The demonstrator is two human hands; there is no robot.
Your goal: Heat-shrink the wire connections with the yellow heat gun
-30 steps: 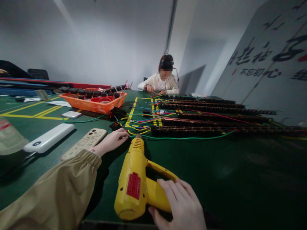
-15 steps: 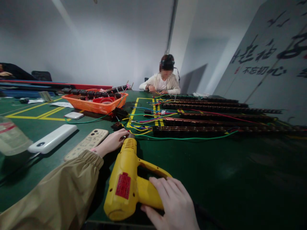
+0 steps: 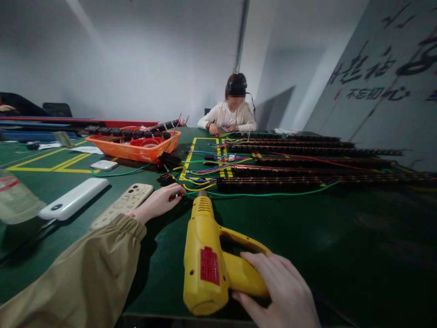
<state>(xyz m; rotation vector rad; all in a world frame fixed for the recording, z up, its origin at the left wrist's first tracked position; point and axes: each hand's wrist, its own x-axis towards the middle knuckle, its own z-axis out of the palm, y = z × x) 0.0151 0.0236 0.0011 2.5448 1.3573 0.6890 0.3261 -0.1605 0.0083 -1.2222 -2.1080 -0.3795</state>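
My right hand (image 3: 285, 289) is wrapped round the handle of a yellow heat gun (image 3: 205, 250), whose nozzle points away from me. Past the nozzle runs a green wire (image 3: 252, 195), leading left to my left hand (image 3: 162, 200). That hand is closed, its fingertips pinching the wire's end just left of the nozzle. Several blue, yellow and red wires (image 3: 201, 182) lie beyond the fingers, coming out of long dark strips (image 3: 307, 183) set side by side on the green table (image 3: 273, 237).
An orange basket (image 3: 136, 150) of dark parts stands behind my left hand. A patterned phone (image 3: 119, 207), a white power bank (image 3: 75, 198) and a clear plastic container (image 3: 18, 200) lie on the left. Across the table a person (image 3: 228, 114) handles wires.
The heat gun has swung right in my right hand, so its nozzle now sits to the right of my left fingertips. My left hand stays almost in place.
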